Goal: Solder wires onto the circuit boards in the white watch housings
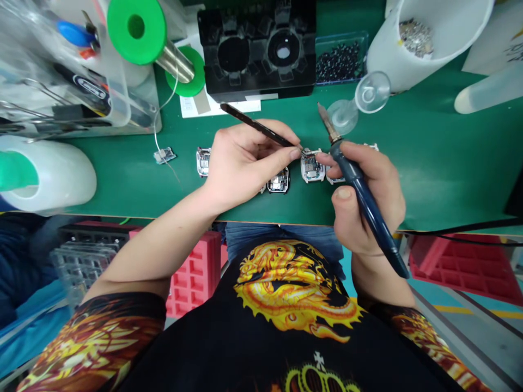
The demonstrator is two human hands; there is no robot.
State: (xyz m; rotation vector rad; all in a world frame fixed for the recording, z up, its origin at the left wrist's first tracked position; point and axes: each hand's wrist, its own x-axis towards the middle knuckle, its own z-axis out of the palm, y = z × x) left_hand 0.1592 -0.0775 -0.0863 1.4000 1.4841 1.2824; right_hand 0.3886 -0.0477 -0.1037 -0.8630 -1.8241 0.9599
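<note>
My left hand [241, 166] is closed around a pair of black tweezers [255, 125], whose tips reach the top edge of an open watch case [313, 169] with its circuit board showing. My right hand [384, 188] grips a blue soldering iron [359, 190]; the iron's tip points up and away, off the watch case. Fingers of that hand are at the case's right side. Another watch case [278, 181] lies below my left fingers, one [203, 162] sits left of the hand, and one [335, 174] is partly hidden by my right fingers.
A solder spool [137, 27] stands at the back left, its wire running down by a small circuit board [165, 155]. Behind my hands are a black fixture [259, 54], a tray of small black parts [341, 60], a clear suction-cup-like piece [371, 92] and a white tub [392, 60].
</note>
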